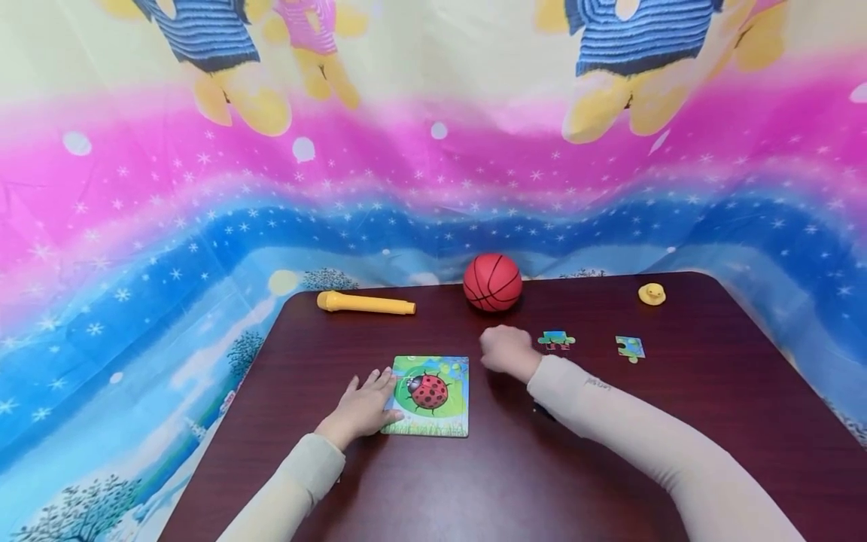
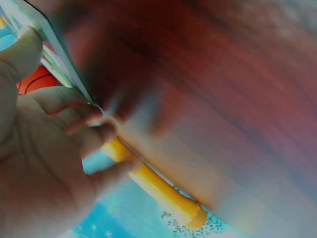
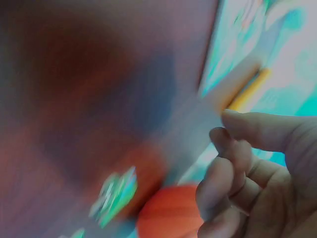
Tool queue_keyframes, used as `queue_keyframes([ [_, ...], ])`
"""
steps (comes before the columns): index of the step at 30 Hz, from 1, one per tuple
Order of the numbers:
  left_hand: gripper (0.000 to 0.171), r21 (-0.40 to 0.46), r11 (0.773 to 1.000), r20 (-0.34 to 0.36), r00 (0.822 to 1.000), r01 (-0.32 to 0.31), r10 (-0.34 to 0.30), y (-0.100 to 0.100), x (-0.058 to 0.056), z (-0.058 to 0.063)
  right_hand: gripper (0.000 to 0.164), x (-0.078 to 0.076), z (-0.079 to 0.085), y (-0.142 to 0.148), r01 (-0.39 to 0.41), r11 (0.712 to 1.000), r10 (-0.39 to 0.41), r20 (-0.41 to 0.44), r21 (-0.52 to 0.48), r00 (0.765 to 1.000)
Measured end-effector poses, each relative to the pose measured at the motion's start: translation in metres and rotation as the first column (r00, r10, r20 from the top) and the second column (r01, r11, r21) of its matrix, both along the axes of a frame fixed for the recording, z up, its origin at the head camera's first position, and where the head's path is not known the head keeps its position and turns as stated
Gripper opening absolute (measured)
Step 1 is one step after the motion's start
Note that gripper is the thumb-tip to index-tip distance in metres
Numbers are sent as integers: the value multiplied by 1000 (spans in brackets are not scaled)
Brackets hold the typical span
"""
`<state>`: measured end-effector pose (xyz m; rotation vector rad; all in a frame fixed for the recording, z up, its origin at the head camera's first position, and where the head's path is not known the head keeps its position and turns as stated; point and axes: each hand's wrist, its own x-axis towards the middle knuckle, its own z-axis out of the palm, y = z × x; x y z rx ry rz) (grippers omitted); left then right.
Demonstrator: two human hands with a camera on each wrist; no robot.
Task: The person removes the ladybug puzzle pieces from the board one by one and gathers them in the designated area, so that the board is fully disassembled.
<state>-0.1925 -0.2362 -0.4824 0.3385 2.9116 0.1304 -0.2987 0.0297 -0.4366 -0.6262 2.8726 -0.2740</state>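
A square ladybug puzzle lies flat on the dark table. Along its left edge rests my left hand, fingers spread and thumb on the near left corner. The left wrist view shows the fingers against the rim of the board. My right hand is off the puzzle's far right corner, fingers curled; in the right wrist view I see nothing between thumb and fingers. To its right lie two loose puzzle pieces, a nearer one and a farther one.
Behind the hands, at the table's far edge, are a yellow toy microphone, a red basketball and a yellow rubber duck. A printed curtain hangs around the dark red table.
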Motion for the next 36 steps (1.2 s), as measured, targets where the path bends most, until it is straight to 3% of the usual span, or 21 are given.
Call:
queue_keyframes([
  [5, 59, -107, 992, -100, 992, 60, -71, 10, 10, 2, 11, 29, -18, -30, -139, 986, 135, -45, -91, 990],
  [10, 47, -102, 986, -81, 987, 132, -140, 23, 21, 8, 30, 50, -30, -45, -212, 976, 210, -35, -54, 977],
  [14, 46, -85, 989, -58, 990, 123, -128, 26, 25, 10, 25, 58, -33, -49, -206, 978, 206, 1, -27, 979],
  [19, 53, -48, 993, -38, 993, 109, -110, 23, 26, 9, 25, 60, -37, -50, -213, 977, 213, -2, -27, 977],
  [23, 56, -33, 994, -32, 994, 101, -102, 22, 25, 9, 47, 57, -38, -54, -180, 984, 180, 1, 1, 984],
  [26, 60, -32, 994, -21, 994, 102, -103, 23, 25, 8, 52, 54, -41, -56, -148, 989, 147, 5, 27, 989],
  [36, 63, -39, 995, 19, 995, 97, -96, 24, 25, 7, 27, 48, -41, -59, -123, 991, 121, -38, -51, 992],
])
